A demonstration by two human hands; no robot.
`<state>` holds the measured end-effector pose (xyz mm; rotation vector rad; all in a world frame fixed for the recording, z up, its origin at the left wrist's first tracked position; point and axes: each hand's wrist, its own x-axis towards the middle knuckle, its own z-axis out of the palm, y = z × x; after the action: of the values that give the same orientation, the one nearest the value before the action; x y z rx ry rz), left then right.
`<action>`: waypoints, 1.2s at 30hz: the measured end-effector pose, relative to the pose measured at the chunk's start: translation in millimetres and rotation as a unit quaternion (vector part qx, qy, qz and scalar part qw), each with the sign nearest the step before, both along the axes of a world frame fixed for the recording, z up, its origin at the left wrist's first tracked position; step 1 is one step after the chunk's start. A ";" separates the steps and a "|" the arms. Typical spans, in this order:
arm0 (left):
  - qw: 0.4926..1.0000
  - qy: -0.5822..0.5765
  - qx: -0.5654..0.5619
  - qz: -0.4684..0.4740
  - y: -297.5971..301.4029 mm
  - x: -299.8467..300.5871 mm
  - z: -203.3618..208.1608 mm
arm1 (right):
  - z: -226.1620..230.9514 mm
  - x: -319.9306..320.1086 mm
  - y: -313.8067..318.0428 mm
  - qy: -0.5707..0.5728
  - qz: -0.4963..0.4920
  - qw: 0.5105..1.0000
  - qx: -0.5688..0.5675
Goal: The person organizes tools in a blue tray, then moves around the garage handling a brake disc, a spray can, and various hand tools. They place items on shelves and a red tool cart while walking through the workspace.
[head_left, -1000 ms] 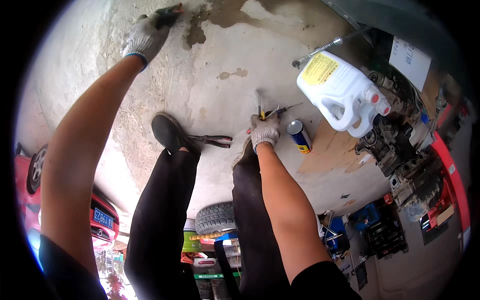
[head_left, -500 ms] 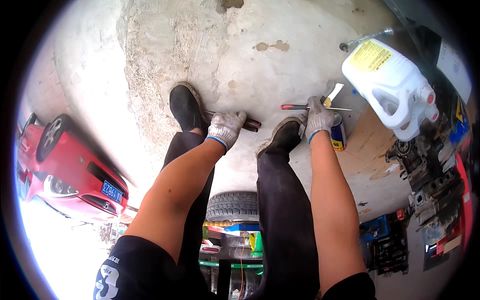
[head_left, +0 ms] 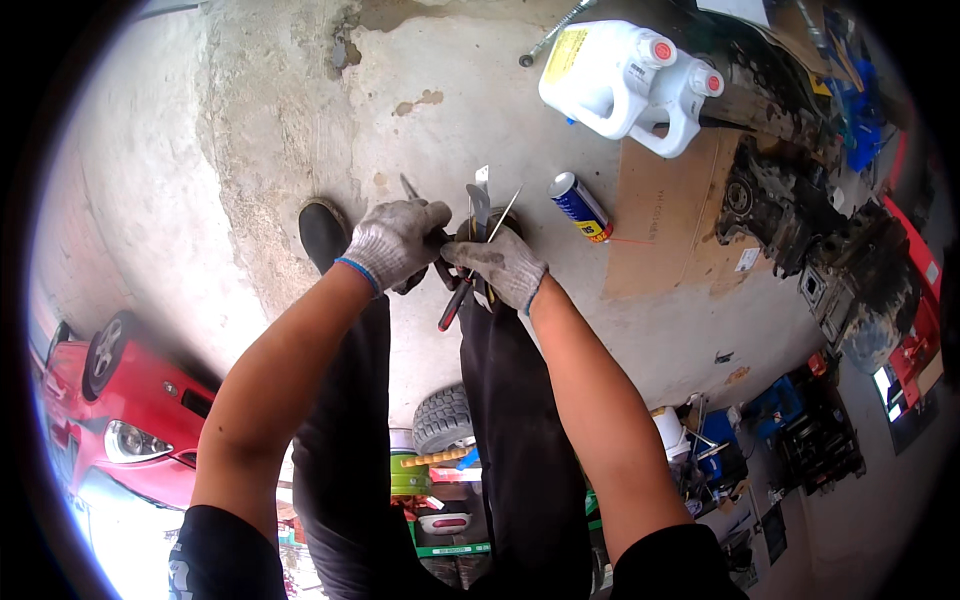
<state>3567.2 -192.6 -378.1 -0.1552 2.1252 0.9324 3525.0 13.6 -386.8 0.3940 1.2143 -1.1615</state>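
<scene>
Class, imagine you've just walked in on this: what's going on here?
A gloved person is handling hand tools. The right hand holds several, including a screwdriver with a red and black handle. Close beside it, the left hand grips another tool, mostly hidden. On the floor to the right are a blue and yellow can and white jugs, near some flattened cardboard.
</scene>
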 end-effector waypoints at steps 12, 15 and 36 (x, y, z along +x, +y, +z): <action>0.997 0.002 -0.079 -0.009 111.9 -95.8 -50.6 | 58.5 41.2 204.7 0.038 -0.266 0.949 0.162; 0.993 0.018 -0.111 0.033 177.0 -143.3 -86.0 | 73.9 77.2 284.9 0.073 -0.329 0.908 0.248; 0.868 -0.284 0.299 0.276 185.1 -146.4 44.8 | 78.3 106.4 287.9 0.067 -0.536 0.817 0.202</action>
<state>3420.9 -7.5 -333.2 -0.6542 1.1817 1.6013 3631.4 301.5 -308.5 1.4785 1.3826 -1.8865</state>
